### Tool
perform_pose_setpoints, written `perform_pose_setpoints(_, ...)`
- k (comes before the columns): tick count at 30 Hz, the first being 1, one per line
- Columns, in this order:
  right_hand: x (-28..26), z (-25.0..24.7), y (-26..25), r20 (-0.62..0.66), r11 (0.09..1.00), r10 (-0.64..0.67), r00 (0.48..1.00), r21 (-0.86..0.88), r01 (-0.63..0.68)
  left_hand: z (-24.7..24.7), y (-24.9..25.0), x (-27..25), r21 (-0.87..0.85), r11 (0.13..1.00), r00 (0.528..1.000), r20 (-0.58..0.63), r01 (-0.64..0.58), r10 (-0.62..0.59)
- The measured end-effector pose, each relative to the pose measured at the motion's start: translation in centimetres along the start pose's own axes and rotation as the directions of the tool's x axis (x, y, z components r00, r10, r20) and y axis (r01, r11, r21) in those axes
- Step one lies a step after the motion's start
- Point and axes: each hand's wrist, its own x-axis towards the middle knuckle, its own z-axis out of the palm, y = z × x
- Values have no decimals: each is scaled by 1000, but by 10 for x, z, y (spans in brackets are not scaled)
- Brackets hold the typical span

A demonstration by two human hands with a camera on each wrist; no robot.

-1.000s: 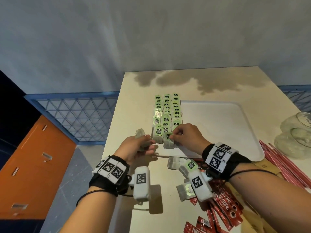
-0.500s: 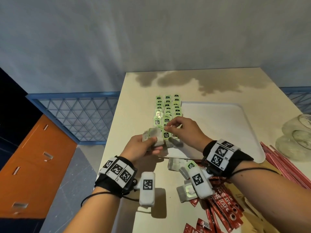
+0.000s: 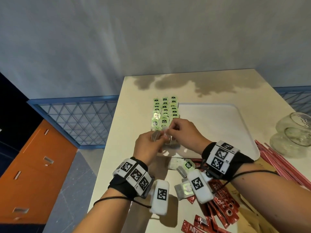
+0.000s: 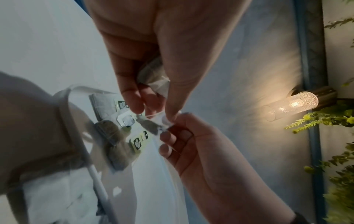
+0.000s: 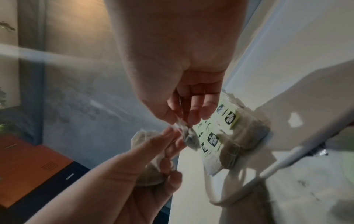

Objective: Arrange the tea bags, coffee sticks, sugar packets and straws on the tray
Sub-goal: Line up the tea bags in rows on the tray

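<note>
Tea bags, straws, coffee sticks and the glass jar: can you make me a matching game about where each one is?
Things:
1. rows of tea bags
2. straws
3. coffee sticks
4. glass jar

Places:
A. lying on its side at the table's right edge
B. red pile under the right wrist
C. left side of the tray
D. pink bundle off the tray's near right corner

Pairs: 1-C, 2-D, 3-B, 4-A

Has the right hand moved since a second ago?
Yes. The right hand has lifted off the rows of tea bags on the tray and now meets the left hand, pinching a tea bag.
</note>
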Motion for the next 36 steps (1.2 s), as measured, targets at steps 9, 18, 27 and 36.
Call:
perform_pose_setpoints(9, -5, -4, -12, -12, 996, -92, 996, -21, 92, -14, -5, 7, 17, 998, 998, -13, 61, -61)
perform_pose_setpoints(18, 9, 18, 10, 166, 963, 90, 982, -266, -44, -44, -19, 15, -171, 940, 955, 27, 294, -294)
perform_pose_setpoints(27, 23, 36, 11, 46, 968, 68, 997, -246, -55, -61, -12, 28, -214, 864, 884, 0, 456, -467)
perform_pose_setpoints(36, 23, 34, 10, 31, 967, 92, 995, -240, -82, -69, -28, 13, -149, 956, 968, 37, 253, -250)
